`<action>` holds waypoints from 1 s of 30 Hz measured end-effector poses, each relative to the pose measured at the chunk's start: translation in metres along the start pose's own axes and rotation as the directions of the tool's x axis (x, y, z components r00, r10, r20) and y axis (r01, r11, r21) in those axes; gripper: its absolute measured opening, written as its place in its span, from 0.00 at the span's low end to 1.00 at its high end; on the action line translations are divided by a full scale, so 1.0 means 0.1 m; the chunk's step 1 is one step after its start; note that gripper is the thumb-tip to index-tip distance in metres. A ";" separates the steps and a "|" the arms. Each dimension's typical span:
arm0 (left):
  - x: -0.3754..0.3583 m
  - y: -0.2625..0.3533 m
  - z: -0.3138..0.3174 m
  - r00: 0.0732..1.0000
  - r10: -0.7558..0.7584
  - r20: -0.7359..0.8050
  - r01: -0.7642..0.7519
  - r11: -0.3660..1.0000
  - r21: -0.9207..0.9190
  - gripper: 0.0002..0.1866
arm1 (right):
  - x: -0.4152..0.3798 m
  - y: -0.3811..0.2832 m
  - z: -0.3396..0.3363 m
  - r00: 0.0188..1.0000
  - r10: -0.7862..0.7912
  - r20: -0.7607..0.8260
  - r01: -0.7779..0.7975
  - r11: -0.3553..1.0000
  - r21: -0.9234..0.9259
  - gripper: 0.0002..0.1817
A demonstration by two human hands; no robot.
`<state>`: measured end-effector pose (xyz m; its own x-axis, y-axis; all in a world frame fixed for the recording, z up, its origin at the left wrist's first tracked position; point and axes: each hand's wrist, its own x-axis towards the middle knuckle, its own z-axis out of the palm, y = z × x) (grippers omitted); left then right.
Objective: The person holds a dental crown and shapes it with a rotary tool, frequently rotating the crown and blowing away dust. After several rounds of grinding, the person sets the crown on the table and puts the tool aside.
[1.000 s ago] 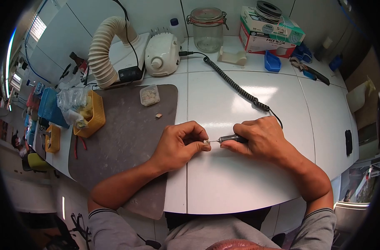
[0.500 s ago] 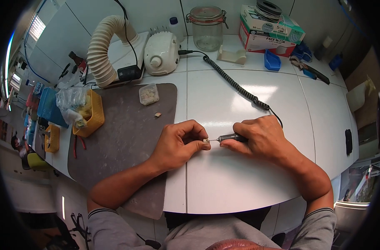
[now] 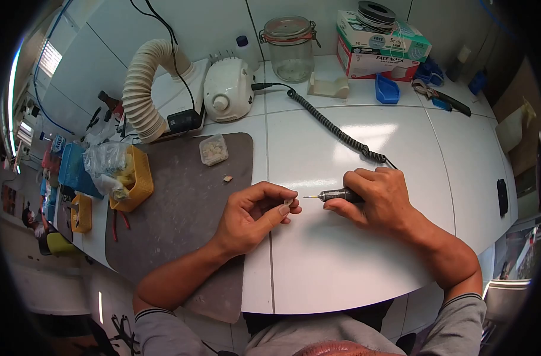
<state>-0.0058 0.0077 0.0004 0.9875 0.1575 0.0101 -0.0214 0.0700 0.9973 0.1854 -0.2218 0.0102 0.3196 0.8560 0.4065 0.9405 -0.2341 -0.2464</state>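
Observation:
Between the thumb and fingers of my left hand [image 3: 252, 216] is a small whitish piece [image 3: 288, 202], partly covered by the fingertips. My right hand [image 3: 377, 199] is wrapped round a dark rotary handpiece [image 3: 339, 195], whose thin metal bit points left at the small piece. A short gap separates the bit's tip from the piece. From the handpiece a coiled black cord [image 3: 332, 126] runs back to the white control unit [image 3: 229, 89].
A grey mat [image 3: 175, 190] holds a small clear box [image 3: 213, 149] and a tiny chip [image 3: 227, 178]. Yellow baskets [image 3: 141, 178] stand left. Behind are a ribbed hose [image 3: 141, 89], glass jar [image 3: 291, 56], mask boxes [image 3: 380, 62], blue tray [image 3: 388, 90] and pliers [image 3: 442, 98]. A person sits far left.
The handpiece bit has moved away from the small piece and a gap now shows. My left fingers have turned the piece a little. The whole view has shifted slightly.

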 end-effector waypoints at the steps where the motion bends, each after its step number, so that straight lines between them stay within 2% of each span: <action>1: -0.01 -0.02 -0.03 1.000 0.008 0.009 -0.008 1.000 -0.020 0.12 | 0.00 0.02 0.02 1.000 0.002 -0.022 -0.002 1.000 0.000 0.33; 4: -0.01 -0.03 -0.07 0.999 0.040 0.019 -0.039 0.997 -0.063 0.13 | -0.01 0.01 -0.02 0.998 0.056 0.004 -0.056 0.998 0.025 0.28; 7: -0.01 -0.09 -0.13 0.999 0.043 0.022 -0.040 0.994 -0.106 0.14 | 0.01 0.04 0.00 0.995 0.013 -0.096 -0.014 1.000 -0.012 0.32; 8: -0.01 -0.10 -0.15 0.999 0.039 0.026 -0.035 0.992 -0.124 0.14 | 0.00 0.03 -0.01 0.996 0.026 -0.080 -0.027 1.000 -0.015 0.30; 11: 0.01 -0.04 -0.08 0.998 -0.032 -0.057 0.025 0.993 -0.116 0.13 | 0.01 0.05 0.01 0.992 0.050 -0.117 -0.057 0.997 -0.056 0.28; 15: 0.04 0.01 -0.06 0.994 -0.091 -0.067 0.082 0.990 -0.118 0.14 | 0.03 0.11 0.02 0.991 0.071 -0.110 -0.072 0.997 -0.006 0.23; 24: 0.04 0.02 -0.06 0.983 -0.168 -0.070 0.160 0.982 -0.104 0.14 | 0.08 0.10 0.00 0.993 -0.022 -0.119 0.038 0.991 0.130 0.19; 30: 0.06 0.03 0.02 0.993 -0.109 -0.038 0.110 0.994 0.017 0.10 | 0.05 0.02 0.02 0.961 -0.202 -0.192 0.237 0.954 0.184 0.14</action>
<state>-0.0001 0.0073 0.0038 0.9772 0.1865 -0.1018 0.0901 0.0701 0.9935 0.1888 -0.2172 0.0104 0.1395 0.7810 0.6088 0.9517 0.0640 -0.3003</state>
